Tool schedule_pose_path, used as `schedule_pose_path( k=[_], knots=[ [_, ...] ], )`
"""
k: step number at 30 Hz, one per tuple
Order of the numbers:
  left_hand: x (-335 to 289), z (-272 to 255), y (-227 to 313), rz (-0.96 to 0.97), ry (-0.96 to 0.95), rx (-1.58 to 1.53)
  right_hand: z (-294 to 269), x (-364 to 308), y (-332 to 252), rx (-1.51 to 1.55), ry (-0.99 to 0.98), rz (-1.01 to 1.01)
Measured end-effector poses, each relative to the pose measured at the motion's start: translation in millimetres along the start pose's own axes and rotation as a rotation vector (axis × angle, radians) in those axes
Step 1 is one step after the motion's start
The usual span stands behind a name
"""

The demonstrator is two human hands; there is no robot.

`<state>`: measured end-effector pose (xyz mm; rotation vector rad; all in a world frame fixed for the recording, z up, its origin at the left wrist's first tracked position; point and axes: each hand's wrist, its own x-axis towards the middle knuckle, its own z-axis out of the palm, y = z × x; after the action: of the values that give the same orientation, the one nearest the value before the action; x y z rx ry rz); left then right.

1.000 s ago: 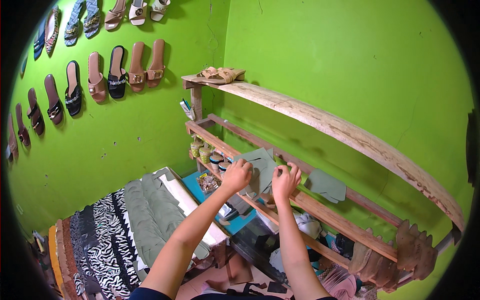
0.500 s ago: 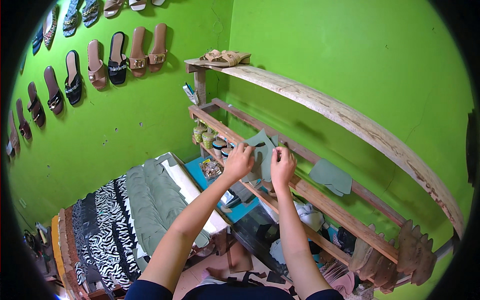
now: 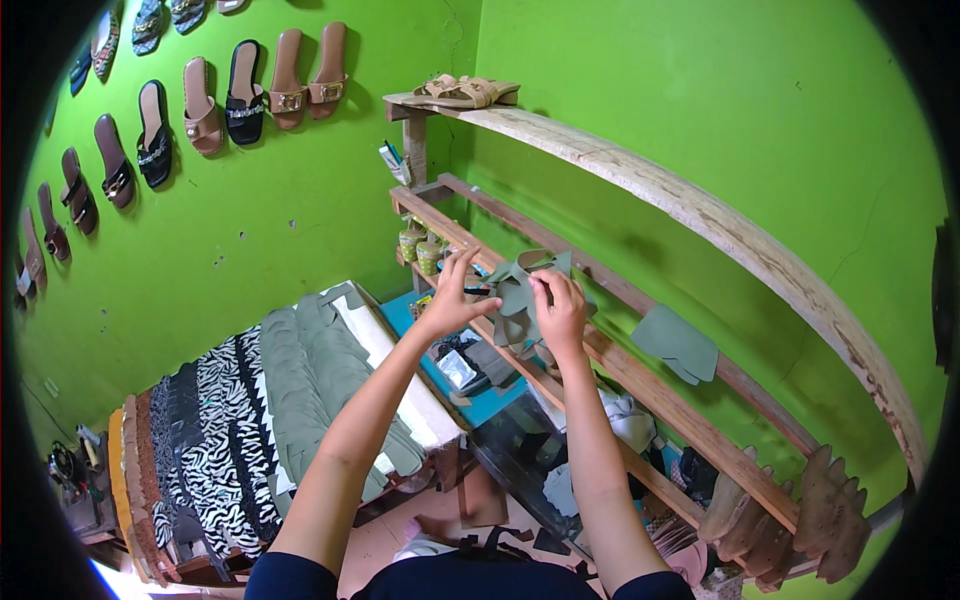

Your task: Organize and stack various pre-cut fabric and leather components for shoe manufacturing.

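Observation:
My left hand point(image 3: 450, 298) is raised above the wooden rack with its thumb and fingers spread apart. Between that thumb and the fingers shows a narrow dark object point(image 3: 478, 291); whether the hand touches it I cannot tell. Just right of it, my right hand point(image 3: 560, 312) pinches the edge of several grey-green cut sheet pieces point(image 3: 516, 297), thin and curved in outline. They hang over the rack's front rail point(image 3: 640, 385). More grey-green pieces point(image 3: 676, 342) lie over the back rail at right.
Long rows of overlapping cut pieces point(image 3: 330, 390), grey-green and zebra-patterned, cover a table at left. A curved wooden board point(image 3: 640, 180) with sandals point(image 3: 465, 92) on it spans above the rack. Brown sole-shaped pieces point(image 3: 830, 510) hang at lower right. Sandals line the green wall.
My left hand has opened and drawn a little up and left, away from the grey-green pieces. My right hand keeps its pinch, and the pieces now look more fanned out. The view has shifted slightly.

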<state>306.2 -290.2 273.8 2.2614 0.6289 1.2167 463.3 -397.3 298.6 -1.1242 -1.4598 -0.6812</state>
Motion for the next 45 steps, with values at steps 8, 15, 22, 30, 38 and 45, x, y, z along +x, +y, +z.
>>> schedule_pose_path(
  k=[8,15,22,30,38,45],
  knots=[
    [-12,-8,-7,-0.016,-0.027,-0.027,7,0,-13,0.045,-0.04,-0.064],
    [-15,-18,4,-0.01,-0.229,-0.212,8,-6,-23,0.122,-0.09,-0.041],
    [-22,-41,14,0.022,-0.401,-0.21,9,3,-44,0.209,-0.175,-0.147],
    [-50,-77,5,-0.144,-0.324,-0.305,38,-3,-67,0.3,-0.224,-0.232],
    [-82,-113,-1,-0.223,-0.301,-0.279,74,-15,-87,0.407,-0.276,-0.233],
    [-115,-141,-28,-0.489,-0.248,-0.197,109,-27,-92,0.42,-0.32,-0.197]
  ],
)
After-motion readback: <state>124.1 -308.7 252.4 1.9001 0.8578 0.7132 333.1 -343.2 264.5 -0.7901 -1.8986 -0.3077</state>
